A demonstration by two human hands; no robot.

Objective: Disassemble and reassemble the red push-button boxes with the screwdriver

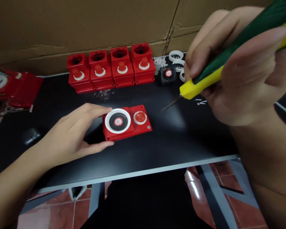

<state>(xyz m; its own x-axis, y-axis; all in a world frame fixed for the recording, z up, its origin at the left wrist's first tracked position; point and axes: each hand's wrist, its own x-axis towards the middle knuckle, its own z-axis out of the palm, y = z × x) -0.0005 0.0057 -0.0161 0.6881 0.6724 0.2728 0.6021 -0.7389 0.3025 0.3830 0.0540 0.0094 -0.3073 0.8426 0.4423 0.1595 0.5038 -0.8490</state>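
My left hand [79,135] grips the left end of a red box [131,133] on the black table, thumb at the near side and fingers at the far side. A white ring [106,122] surrounds a black round disc [113,124] on this box, and a red dome [140,117] sits to its right. Up at the right, my right hand [238,63] is closed around a green and yellow soldering iron or screwdriver-like tool [202,84]. Its thin metal shaft points down and left, above the table and apart from the box.
Several red housings [100,79] stand along the cardboard wall [85,25]. A black round part [168,74], white rings [175,56] and small screws [201,102] lie at the right. More red housings [26,89] are at the left. The table edge [143,172] runs close to my lap.
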